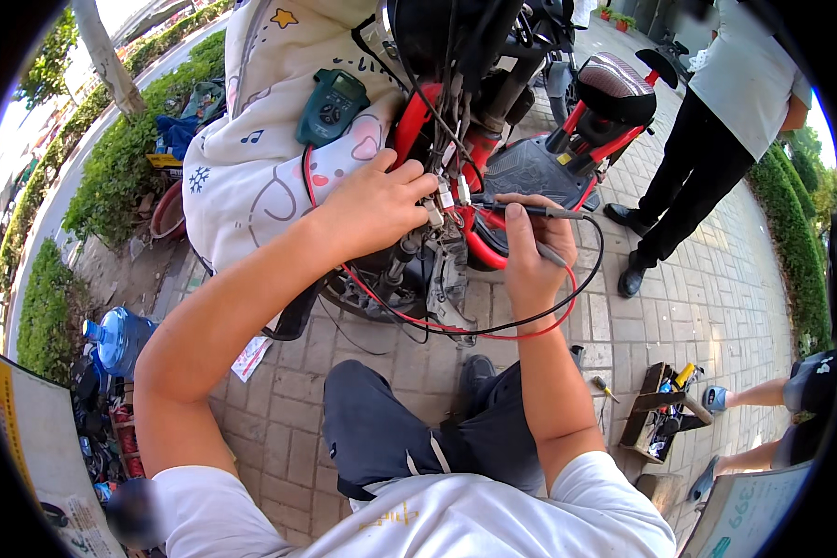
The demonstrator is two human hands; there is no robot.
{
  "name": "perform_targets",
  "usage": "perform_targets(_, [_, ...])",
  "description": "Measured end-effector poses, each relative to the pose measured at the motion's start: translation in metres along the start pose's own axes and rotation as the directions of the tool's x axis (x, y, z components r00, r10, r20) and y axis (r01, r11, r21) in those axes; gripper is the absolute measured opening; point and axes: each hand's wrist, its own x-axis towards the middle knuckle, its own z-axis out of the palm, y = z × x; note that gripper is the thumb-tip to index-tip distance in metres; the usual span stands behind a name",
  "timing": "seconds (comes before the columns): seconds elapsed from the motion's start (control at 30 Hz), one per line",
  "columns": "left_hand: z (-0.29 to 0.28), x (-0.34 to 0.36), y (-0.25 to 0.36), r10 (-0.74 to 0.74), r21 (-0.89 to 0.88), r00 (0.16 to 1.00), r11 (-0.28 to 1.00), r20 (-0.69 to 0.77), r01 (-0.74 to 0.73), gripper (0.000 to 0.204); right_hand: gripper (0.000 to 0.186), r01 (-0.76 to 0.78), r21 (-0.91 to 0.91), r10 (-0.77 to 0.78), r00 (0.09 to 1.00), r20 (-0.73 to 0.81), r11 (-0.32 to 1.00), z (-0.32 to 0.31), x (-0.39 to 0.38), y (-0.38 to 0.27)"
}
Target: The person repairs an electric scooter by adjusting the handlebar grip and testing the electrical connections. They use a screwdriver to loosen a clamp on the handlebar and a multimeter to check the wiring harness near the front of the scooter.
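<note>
Red electric scooter (pixel 530 177), front panel off, wiring bundle (pixel 446 121) exposed. Left hand (pixel 372 205): fingers closed, pinching a connector (pixel 434 212) in the loom. Right hand (pixel 530 246): closed around a black test probe (pixel 530 211), tip touching the connector area. Green multimeter (pixel 332 105) rests on the cream quilted cover (pixel 251 139), red and black leads (pixel 493 327) looping down. Judgement: testing is mid-way; reassembly is not begun. Tool tray (pixel 660 409) on the paving.

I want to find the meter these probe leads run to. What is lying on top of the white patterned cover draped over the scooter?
A green handheld multimeter lies on the white patterned cover, above the left hand. A red lead runs down from it. What the cover hides underneath cannot be seen.
</note>
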Motion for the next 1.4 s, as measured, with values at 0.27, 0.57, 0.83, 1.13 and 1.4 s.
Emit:
perform_targets(0.27, [-0.019, 0.015, -0.009, -0.282, -0.702, 0.945, 0.64, 0.163, 0.312, 0.027, 0.009, 0.03, 0.04, -0.03, 1.0, 0.002, 0.999, 0.003, 0.007, -0.007])
perform_targets(0.57, [0.006, 0.015, -0.001, -0.446, -0.792, 0.887, 0.495, 0.12, 0.356, 0.031, 0.011, 0.093, 0.055, -0.099, 0.989, 0.107, 0.994, 0.023, 0.031, -0.015])
perform_targets(0.83, [0.006, 0.02, 0.006, -0.403, -0.647, 0.915, 0.698, 0.001, 0.308, 0.031, 0.011, 0.004, -0.061, 0.004, 0.992, 0.126, 0.998, 0.005, 0.021, 0.008])
perform_targets(1.13, [0.01, 0.023, 0.006, -0.412, -0.66, 0.911, 0.679, 0.02, 0.322, 0.034, 0.011, 0.006, -0.045, 0.001, 0.99, 0.141, 0.999, -0.005, 0.019, 0.012])
perform_targets(1.4, [0.01, 0.02, 0.006, -0.405, -0.655, 0.914, 0.695, -0.019, 0.294, 0.035, 0.012, 0.007, -0.092, 0.008, 0.986, 0.165, 0.996, -0.01, 0.016, 0.011])
